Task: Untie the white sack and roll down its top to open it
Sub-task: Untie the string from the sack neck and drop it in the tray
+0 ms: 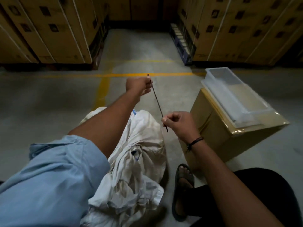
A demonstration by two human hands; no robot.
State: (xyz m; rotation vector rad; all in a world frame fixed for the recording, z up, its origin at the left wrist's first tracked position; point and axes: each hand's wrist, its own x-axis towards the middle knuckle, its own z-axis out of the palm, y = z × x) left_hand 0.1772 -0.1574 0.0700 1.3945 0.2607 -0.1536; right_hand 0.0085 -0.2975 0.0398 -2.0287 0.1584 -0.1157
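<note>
A crumpled white sack (pixel 139 154) lies on the concrete floor between my arms, its loose gathered fabric toward me. Above it I hold a thin dark string (pixel 157 104) stretched taut between both hands and free of the sack. My left hand (pixel 139 86) pinches the far end, fingers closed, out over the floor. My right hand (pixel 178 124) pinches the near end, just right of the sack's upper part. A short tail of string hangs below my right fist.
A brown cardboard box (pixel 218 133) stands right of the sack, with a clear plastic tray (pixel 229 94) on top. Stacked strapped cartons (pixel 49 30) line both sides of an aisle ahead. Yellow floor lines (pixel 105 86) cross the concrete. My sandalled foot (pixel 182 185) rests beside the sack.
</note>
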